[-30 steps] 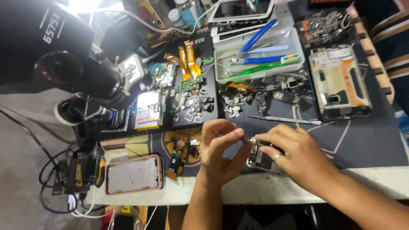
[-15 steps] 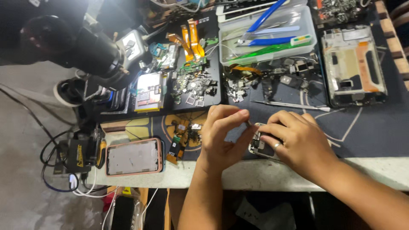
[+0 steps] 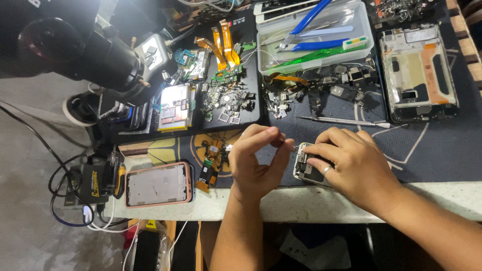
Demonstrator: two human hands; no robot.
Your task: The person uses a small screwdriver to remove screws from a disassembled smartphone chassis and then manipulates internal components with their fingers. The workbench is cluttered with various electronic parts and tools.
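Note:
My left hand (image 3: 258, 160) hovers at the near edge of the dark work mat (image 3: 432, 145), thumb and fingers pinched on something tiny that I cannot make out. My right hand (image 3: 351, 163), a ring on one finger, presses down on a small opened phone body (image 3: 306, 168) lying on the mat, its fingertips meeting those of the left hand above the phone's top end. Most of the phone is hidden under the right hand.
A pink-framed phone shell (image 3: 158, 184) lies near left. A black tray (image 3: 226, 95) holds small parts and orange flex cables. A clear box (image 3: 316, 35) holds blue-handled pliers and a green toothbrush. A stripped phone frame (image 3: 419, 70) lies far right, a thin screwdriver (image 3: 341, 120) beyond my hands, a microscope (image 3: 85, 50) upper left.
The view has shifted a little. Both hands stay over the small phone; my left fingers have closed tighter into a pinch next to the right fingertips.

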